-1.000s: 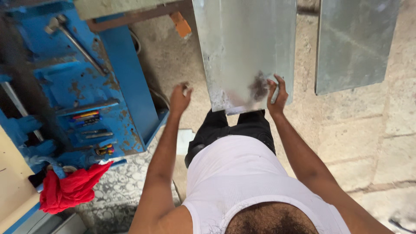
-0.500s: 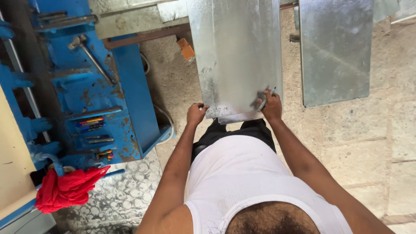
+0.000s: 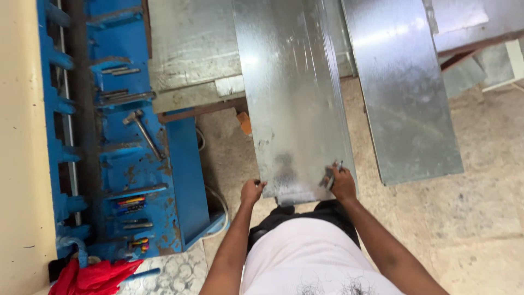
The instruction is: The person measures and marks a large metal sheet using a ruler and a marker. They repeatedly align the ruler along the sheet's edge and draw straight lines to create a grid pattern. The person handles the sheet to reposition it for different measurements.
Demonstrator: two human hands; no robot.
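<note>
- Both hands grip the near end of a long metal sheet (image 3: 292, 98): the left hand (image 3: 252, 191) pinches its near-left corner, the right hand (image 3: 343, 183) clamps the near-right corner, a thin tool seemingly tucked under the fingers.
- Far end rests on the workbench (image 3: 191, 49), beside a second sheet (image 3: 398, 87) and the blue machine (image 3: 136, 158).
- Risk, as judged: bare palms on a raw edge could be cut; a slip would drop the sheet to the concrete floor (image 3: 480, 207).
- Half a second earlier, the sheet sat nearer the body and the hands lay closer together.
</note>
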